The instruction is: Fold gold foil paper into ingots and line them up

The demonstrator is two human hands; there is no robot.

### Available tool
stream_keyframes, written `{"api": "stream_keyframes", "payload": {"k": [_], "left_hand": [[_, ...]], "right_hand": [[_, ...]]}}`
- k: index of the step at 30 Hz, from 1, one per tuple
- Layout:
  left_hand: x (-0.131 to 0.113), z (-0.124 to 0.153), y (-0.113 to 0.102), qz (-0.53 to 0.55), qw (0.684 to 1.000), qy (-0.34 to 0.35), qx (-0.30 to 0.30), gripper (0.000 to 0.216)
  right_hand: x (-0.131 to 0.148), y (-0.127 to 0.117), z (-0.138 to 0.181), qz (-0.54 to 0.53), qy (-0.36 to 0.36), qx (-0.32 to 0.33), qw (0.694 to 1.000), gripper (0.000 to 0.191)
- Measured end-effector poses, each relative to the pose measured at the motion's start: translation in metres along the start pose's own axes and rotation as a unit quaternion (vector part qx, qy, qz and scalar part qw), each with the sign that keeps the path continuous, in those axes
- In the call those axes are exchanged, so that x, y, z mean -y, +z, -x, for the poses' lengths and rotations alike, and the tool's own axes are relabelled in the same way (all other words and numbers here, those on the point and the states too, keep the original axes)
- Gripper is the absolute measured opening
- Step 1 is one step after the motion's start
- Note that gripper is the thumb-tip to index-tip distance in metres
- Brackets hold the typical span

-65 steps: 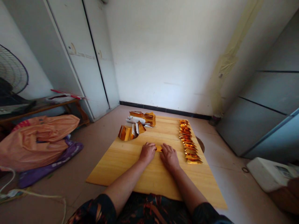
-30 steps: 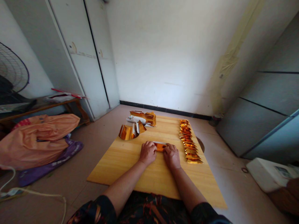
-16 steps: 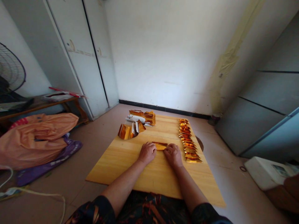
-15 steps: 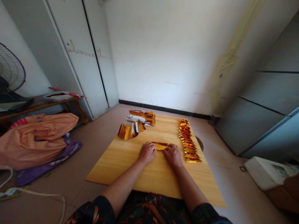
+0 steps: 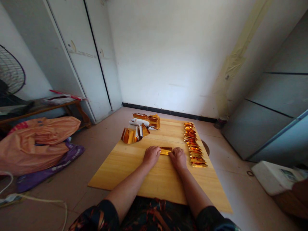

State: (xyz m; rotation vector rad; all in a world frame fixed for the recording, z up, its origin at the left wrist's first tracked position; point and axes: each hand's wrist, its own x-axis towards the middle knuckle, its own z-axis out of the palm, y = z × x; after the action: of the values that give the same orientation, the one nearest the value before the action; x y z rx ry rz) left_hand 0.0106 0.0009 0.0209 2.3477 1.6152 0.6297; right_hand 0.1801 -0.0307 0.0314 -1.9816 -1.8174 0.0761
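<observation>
A strip of gold foil paper lies on the wooden board between my hands, folded lengthwise, with a darker edge along its far side. My left hand is closed on its left end, fingers curled and pressed down. At the right end, my right hand pinches the paper in the same way. To the right runs a long row of folded gold foil pieces, overlapping one another. Beyond my left hand sits a curved bundle of gold and white foil sheets. Both sets of fingertips are partly hidden.
A second stack of foil paper lies at the board's far left corner. The wooden board has its near edge at my lap. A peach-coloured bag and a cable lie on the floor at left; a white box is at right.
The gold strip looks narrower, with a brighter near side. My hands have barely shifted along it and still grip both ends.
</observation>
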Motion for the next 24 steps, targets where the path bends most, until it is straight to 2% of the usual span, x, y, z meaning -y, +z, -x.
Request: {"api": "stream_keyframes", "payload": {"k": [10,18,22,24], "left_hand": [[-0.007,0.003,-0.002,-0.089,0.996,-0.023,0.017,0.016],[-0.011,0.003,-0.005,-0.113,0.993,-0.040,0.026,0.015],[-0.016,0.001,-0.009,-0.119,0.991,-0.054,0.035,0.015],[-0.018,0.001,-0.010,-0.120,0.990,-0.063,0.042,0.016]], "right_hand": [[0.001,-0.001,-0.008,0.012,0.029,0.031,0.999,0.017],[0.004,-0.001,-0.009,0.031,0.042,0.034,0.998,0.015],[0.006,-0.002,-0.005,0.042,0.045,0.005,0.998,0.011],[0.009,-0.002,-0.003,0.056,0.013,-0.018,0.998,0.012]]}}
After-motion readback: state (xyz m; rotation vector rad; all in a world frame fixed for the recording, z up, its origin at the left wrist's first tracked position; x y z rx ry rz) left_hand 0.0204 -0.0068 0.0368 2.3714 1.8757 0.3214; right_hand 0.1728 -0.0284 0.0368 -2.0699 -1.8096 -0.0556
